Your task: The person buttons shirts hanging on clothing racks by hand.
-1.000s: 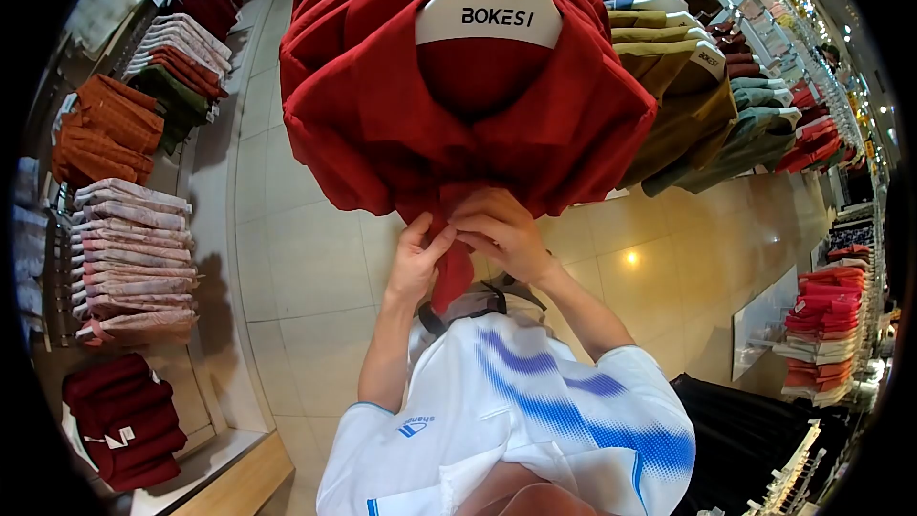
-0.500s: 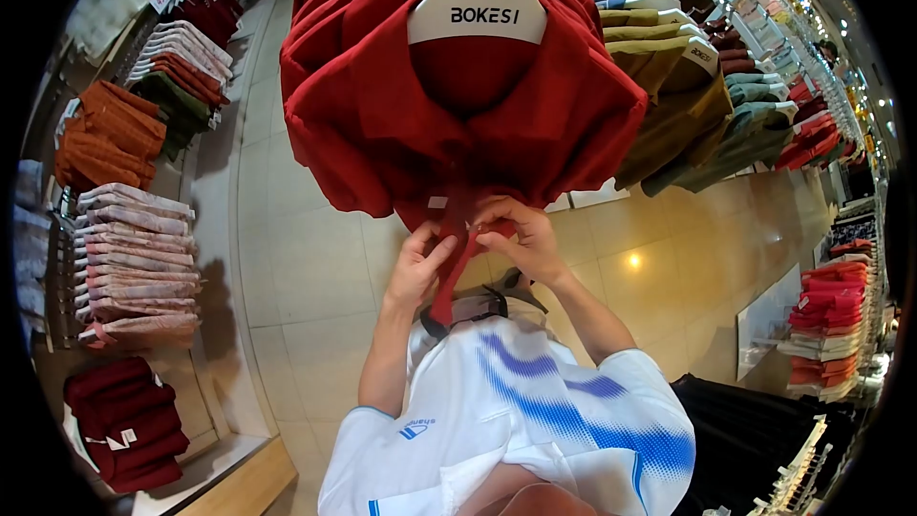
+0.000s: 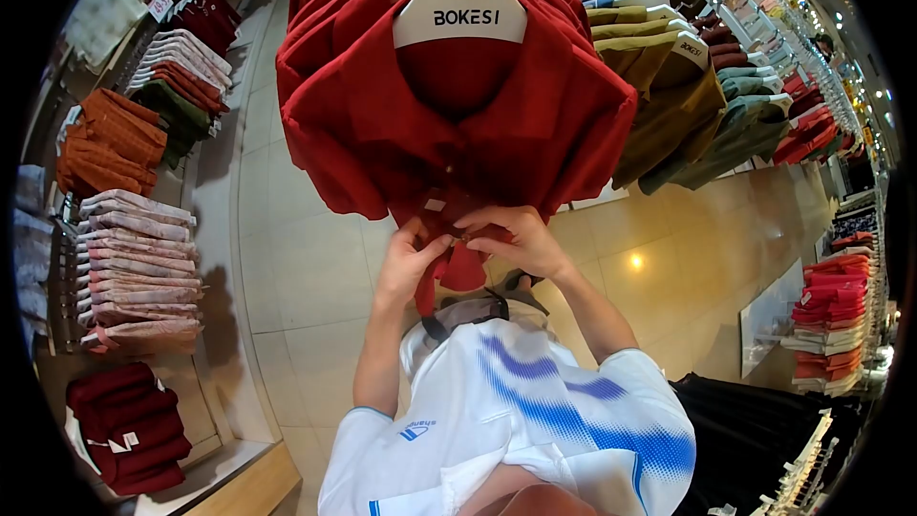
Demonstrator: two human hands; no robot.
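Observation:
A red collared shirt (image 3: pixel 535 124) hangs from a white hanger (image 3: pixel 460 31) lettered BOKESI, at the front of a row of red shirts. Low on its front, my left hand (image 3: pixel 405 263) pinches one edge of the fabric. Facing it, my right hand (image 3: pixel 516 239) grips the other edge, and the fingertips of both hands nearly meet. Something small sits between the fingertips, perhaps a button, too small to make out surely. A small button (image 3: pixel 449 170) shows higher on the front, with a pale label (image 3: pixel 435 204) below it. Loose red cloth hangs under my hands.
Olive shirts (image 3: pixel 659 76) and green shirts (image 3: pixel 731 139) hang on the right. Pink patterned garments (image 3: pixel 138 258), orange garments (image 3: pixel 110 143) and folded dark red clothes (image 3: pixel 129 430) line the left wall. Black garments (image 3: pixel 735 420) are at lower right. Tiled floor (image 3: pixel 306 277) lies between.
My hands have drawn closer together at the shirt's front edges. The cloth hanging below them has shifted and bunched. The shirt and hanger appear slightly further left in view.

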